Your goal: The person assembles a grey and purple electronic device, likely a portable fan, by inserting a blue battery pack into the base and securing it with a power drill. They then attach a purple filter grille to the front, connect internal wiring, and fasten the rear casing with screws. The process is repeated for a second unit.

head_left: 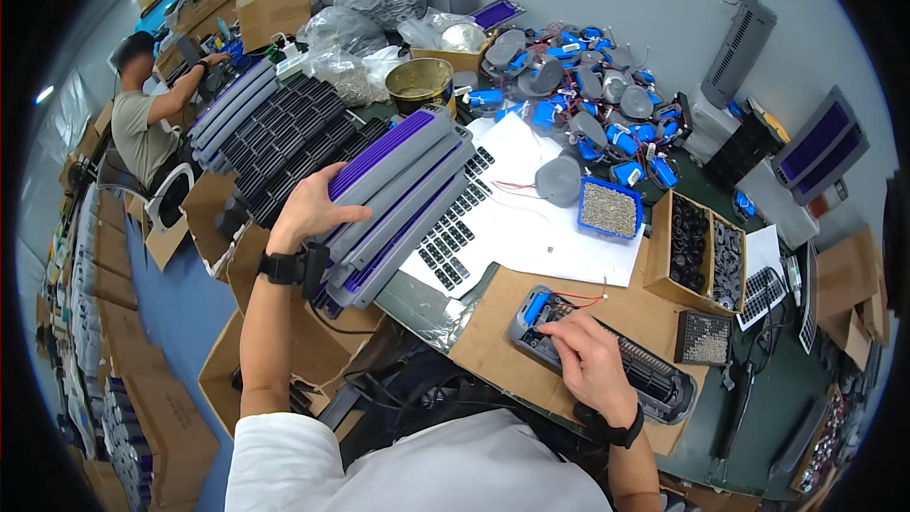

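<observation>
My left hand (318,209) grips the near-left end of a stack of long grey-and-purple plastic housings (403,194), thumb along the side and fingers over the top edge. My right hand (590,360) is over an opened long grey housing (669,387) lying on a cardboard sheet (483,327). Its thumb and fingertips are pinched together inside the housing; what they hold is hidden. Just left of the fingertips, a blue battery (537,307) sits in the housing's end. Red and black wires (592,301) run out from it onto the cardboard.
Blue batteries with round grey parts (607,100) are heaped at the back. A blue tray of small metal pieces (609,208) and a box of black parts (690,246) stand beyond the cardboard. An electric screwdriver (739,412) lies at right. Another person (147,118) sits far left.
</observation>
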A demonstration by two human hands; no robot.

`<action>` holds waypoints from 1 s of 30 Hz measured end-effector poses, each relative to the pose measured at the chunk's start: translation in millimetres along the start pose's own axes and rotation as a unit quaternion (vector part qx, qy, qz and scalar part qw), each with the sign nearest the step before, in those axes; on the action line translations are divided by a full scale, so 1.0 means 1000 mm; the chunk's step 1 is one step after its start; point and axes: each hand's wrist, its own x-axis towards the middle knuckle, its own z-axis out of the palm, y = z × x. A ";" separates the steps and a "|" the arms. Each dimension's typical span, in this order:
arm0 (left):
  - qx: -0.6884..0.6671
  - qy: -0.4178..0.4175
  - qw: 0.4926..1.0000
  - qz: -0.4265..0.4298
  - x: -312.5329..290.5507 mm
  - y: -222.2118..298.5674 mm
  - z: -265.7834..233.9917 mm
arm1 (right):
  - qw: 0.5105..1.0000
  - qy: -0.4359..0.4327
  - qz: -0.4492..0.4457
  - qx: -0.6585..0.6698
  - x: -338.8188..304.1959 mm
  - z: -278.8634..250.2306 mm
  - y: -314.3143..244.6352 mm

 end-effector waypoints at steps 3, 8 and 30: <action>0.028 0.074 0.997 0.014 -0.011 0.004 0.008 | 0.997 0.047 -0.024 -0.058 -0.001 0.006 0.008; 0.036 0.109 0.993 0.027 -0.015 0.010 0.009 | 0.996 0.060 -0.054 -0.047 0.011 0.001 0.001; 0.097 0.237 0.877 0.406 -0.087 0.089 0.048 | 0.894 0.055 0.171 0.411 -0.012 0.002 -0.005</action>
